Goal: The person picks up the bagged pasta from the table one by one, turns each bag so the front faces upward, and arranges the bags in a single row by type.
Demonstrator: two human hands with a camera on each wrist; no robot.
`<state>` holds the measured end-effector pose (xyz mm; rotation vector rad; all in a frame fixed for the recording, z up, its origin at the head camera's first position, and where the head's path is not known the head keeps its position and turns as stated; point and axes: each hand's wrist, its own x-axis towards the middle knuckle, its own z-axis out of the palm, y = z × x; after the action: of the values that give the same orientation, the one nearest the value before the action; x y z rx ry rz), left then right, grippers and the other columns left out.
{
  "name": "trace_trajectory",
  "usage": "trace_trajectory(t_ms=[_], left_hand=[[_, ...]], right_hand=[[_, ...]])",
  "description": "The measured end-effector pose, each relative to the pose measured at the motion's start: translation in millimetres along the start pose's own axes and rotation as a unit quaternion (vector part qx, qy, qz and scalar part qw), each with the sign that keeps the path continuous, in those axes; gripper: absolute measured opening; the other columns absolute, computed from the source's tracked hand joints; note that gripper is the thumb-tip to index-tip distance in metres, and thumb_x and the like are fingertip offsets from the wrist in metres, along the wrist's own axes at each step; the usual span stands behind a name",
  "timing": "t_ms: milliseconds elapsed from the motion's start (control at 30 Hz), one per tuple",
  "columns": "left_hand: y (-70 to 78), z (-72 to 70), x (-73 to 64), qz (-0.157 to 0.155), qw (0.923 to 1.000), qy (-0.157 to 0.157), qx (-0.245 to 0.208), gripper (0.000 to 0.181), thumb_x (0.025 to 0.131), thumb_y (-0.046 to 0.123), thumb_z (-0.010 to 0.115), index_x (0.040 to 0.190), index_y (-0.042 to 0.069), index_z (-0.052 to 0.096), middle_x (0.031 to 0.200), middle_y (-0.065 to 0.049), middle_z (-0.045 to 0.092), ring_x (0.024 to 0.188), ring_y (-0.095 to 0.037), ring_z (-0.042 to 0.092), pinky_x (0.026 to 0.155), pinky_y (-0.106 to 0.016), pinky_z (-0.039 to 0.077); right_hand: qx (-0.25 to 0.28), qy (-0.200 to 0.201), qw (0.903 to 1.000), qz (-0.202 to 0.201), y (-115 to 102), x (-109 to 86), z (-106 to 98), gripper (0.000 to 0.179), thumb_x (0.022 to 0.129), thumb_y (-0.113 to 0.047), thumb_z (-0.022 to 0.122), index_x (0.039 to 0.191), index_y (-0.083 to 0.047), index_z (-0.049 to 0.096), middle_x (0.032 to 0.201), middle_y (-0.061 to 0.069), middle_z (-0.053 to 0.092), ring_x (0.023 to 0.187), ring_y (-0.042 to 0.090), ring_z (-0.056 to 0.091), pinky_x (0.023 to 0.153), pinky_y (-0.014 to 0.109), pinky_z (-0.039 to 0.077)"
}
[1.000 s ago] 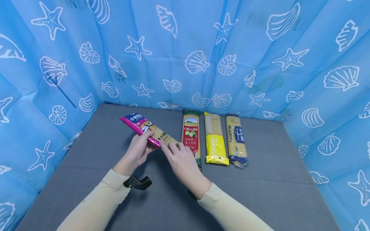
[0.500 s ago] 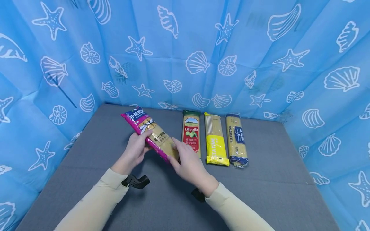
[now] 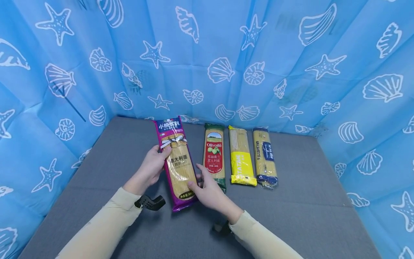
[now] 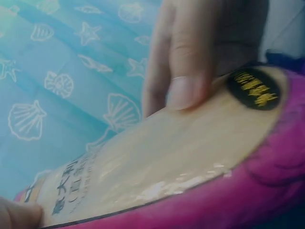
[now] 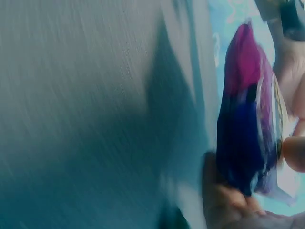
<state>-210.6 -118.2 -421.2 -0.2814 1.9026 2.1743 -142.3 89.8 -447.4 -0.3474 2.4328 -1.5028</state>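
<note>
A purple-edged packet of spaghetti (image 3: pixel 179 172) with a clear window is held above the table, leaning slightly, in the head view. My left hand (image 3: pixel 150 166) grips its left edge, thumb over the front. At the lower right edge my right hand (image 3: pixel 211 191) pinches it, thumb on the front and fingers behind. The left wrist view shows the packet's window (image 4: pixel 152 157) close up, with the right thumb (image 4: pixel 185 88) on its edge. From the right wrist, the packet (image 5: pixel 245 114) appears end-on between thumb and fingers.
Right of the held packet lie three more pasta packets in a row: a red-and-green one (image 3: pixel 214 147), a yellow one (image 3: pixel 242 162) and a blue-banded one (image 3: pixel 264 154). They rest on a grey cloth-covered table (image 3: pixel 291 216). A blue shell-print curtain (image 3: pixel 207 46) stands behind.
The spaghetti packet has turned from a diagonal slant to nearly upright in the head view, its front now facing up. The right hand has shifted its grip from the front to the lower right edge.
</note>
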Motion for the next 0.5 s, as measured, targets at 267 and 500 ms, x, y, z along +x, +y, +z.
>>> trace_trajectory(t_ms=[267, 500], left_hand=[[-5.8, -5.0, 0.9, 0.044, 0.9913, -0.064, 0.106, 0.047, 0.104, 0.028, 0.043, 0.146, 0.015, 0.026, 0.115, -0.018, 0.064, 0.097, -0.028, 0.067, 0.092, -0.047, 0.047], [-0.6, -6.8, -1.0, 0.05, 0.9881, -0.082, 0.12, 0.057, 0.103, 0.019, 0.047, 0.153, 0.02, 0.018, 0.121, -0.018, 0.062, 0.1, -0.028, 0.065, 0.095, -0.048, 0.045]], right_hand=[[0.129, -0.038, 0.9909, -0.006, 7.7, -6.1, 21.6, 0.08, 0.098, -0.017, 0.059, 0.155, -0.028, 0.004, 0.128, 0.012, 0.054, 0.107, 0.023, 0.061, 0.087, 0.039, 0.052], [0.158, -0.007, 0.9871, -0.027, -3.3, -3.2, 23.0, 0.082, 0.095, -0.003, 0.059, 0.156, -0.016, 0.006, 0.125, 0.017, 0.055, 0.106, 0.03, 0.062, 0.083, 0.038, 0.054]])
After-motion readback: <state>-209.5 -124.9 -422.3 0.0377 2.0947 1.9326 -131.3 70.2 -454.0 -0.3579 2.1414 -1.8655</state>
